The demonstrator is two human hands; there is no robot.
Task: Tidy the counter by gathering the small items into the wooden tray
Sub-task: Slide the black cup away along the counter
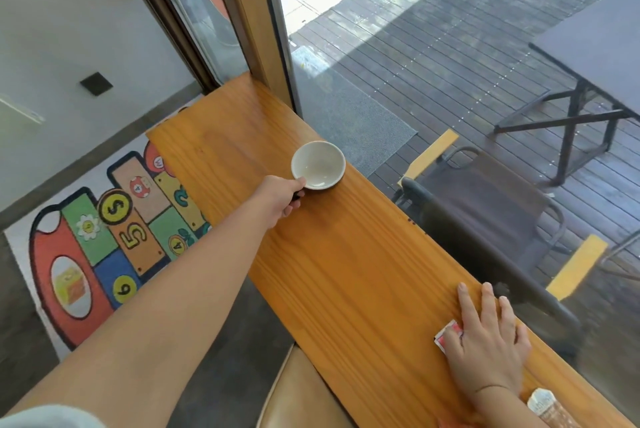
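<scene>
Collection step. The left hand pinches the near rim of the white bowl, far along the counter. The right hand lies flat, unclenched, over a red card. Next: carry the bowl to the tray, which is not visible.

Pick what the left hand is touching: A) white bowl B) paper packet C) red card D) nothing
A: the left hand has its thumb on the near rim of the white bowl far along the counter; the red card lies under the right hand.
</scene>
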